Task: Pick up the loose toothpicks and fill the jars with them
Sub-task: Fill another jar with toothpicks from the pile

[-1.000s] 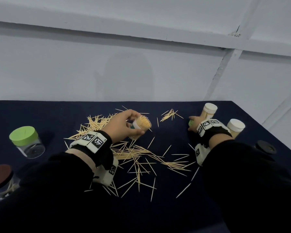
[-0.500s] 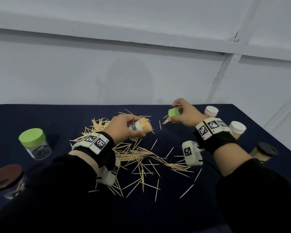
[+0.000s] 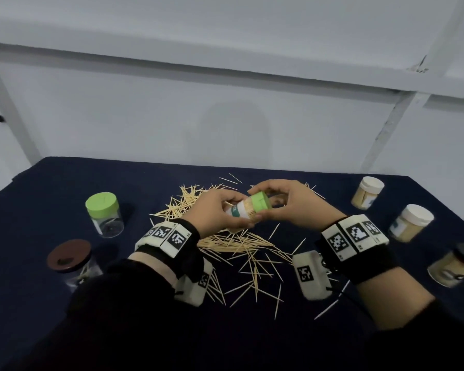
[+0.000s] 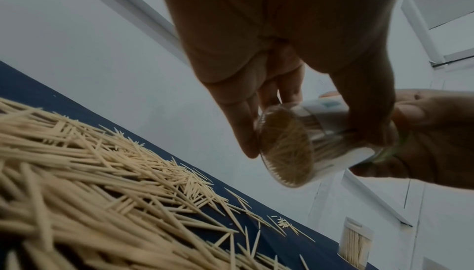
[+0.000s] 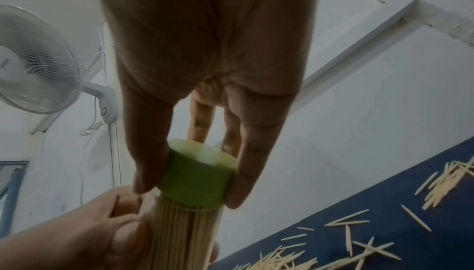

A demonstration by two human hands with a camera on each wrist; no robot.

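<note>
A small clear jar (image 3: 243, 211) packed with toothpicks is held tilted above the table, gripped by my left hand (image 3: 220, 212). In the left wrist view the jar (image 4: 307, 144) shows its round base, fingers curled round it. My right hand (image 3: 287, 204) holds a green cap (image 3: 260, 203) on the jar's mouth; in the right wrist view thumb and fingers pinch the green cap (image 5: 195, 177) over the toothpick-filled jar (image 5: 179, 234). Loose toothpicks (image 3: 241, 245) lie scattered on the dark blue table (image 3: 38, 277) beneath both hands.
A clear jar with a green lid (image 3: 103, 214) and one with a brown lid (image 3: 70, 261) stand at the left. At the right stand two white-lidded filled jars (image 3: 367, 192) (image 3: 410, 226) and a dark-lidded one (image 3: 456, 266). A wall fan (image 5: 33, 59) hangs behind.
My right hand picked up the green cap from the right side, carried it left and set it on the jar's mouth. My left hand kept holding the jar, raising it slightly.
</note>
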